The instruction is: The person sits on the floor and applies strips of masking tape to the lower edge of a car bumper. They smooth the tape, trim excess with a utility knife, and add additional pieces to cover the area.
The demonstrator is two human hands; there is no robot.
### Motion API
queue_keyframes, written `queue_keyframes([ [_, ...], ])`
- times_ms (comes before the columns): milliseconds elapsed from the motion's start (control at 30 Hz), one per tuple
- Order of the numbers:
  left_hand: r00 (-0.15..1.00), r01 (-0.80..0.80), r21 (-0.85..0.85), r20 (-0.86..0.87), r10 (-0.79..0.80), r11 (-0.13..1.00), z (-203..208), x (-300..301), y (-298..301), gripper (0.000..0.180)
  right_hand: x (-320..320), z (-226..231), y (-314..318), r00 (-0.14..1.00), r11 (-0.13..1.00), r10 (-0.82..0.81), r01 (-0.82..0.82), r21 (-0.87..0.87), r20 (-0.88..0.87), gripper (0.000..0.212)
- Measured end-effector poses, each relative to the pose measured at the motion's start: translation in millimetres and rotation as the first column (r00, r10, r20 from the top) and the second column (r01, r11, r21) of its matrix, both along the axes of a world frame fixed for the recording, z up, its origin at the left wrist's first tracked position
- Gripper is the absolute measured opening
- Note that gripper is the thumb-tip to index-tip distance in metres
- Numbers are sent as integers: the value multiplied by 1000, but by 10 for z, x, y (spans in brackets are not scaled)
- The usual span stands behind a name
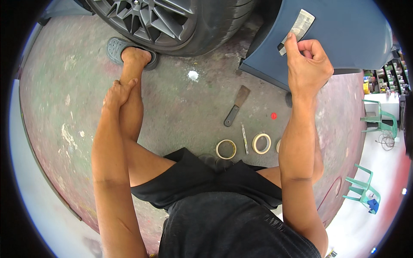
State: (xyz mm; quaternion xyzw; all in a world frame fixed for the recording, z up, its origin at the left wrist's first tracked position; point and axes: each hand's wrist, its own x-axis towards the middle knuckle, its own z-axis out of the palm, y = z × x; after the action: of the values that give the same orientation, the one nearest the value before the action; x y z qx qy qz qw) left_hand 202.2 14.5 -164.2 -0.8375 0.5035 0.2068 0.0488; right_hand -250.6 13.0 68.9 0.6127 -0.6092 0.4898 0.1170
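Note:
My right hand [308,69] is at the blue car body panel [344,38], its fingers curled and its thumb bent in a pinch. The thumb tip overlaps the lower part of a narrow strip covered in pale masking tape [302,22], whose lower end shows black. Anything between the fingertips is hidden. My left hand [117,93] is wrapped round my left shin [131,101], just above the ankle. On the floor between my legs lie a scraper [235,107] with a dark handle, a slim pen-like tool [244,138] and rolls of masking tape [261,143].
A car wheel [150,21] stands ahead, close to my grey clog [116,49]. White powder [193,76] and a small red cap [274,116] are on the stained floor. Green plastic chairs [363,185] and shelves of cans [393,77] stand off to the right.

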Motion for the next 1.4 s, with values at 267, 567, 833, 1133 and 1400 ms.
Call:
queue_keyframes([
  [267, 993, -109, 20, -34, 109, 994, 402, -258, 80, 113, -91, -287, -42, 999, 999, -30, 30, 12, 22, 31],
  [567, 994, -107, 53, -28, 108, 993, 422, -280, 69, 110, -159, -407, -2, 999, 999, -41, 42, 27, -29, 30],
  [833, 998, -64, 2, -29, 64, 998, 277, -150, 41, 109, -170, -351, 100, 998, 999, -47, 46, 12, 50, 36],
  [1133, 995, -91, 25, -25, 91, 996, 487, -305, 96, 117, -296, -358, 93, 999, 999, -38, 39, -18, 30, 42],
  [1400, 995, -102, 35, -11, 102, 994, 482, -323, 95, 116, -248, -256, 80, 989, 998, -53, 47, 50, 141, 46],
])
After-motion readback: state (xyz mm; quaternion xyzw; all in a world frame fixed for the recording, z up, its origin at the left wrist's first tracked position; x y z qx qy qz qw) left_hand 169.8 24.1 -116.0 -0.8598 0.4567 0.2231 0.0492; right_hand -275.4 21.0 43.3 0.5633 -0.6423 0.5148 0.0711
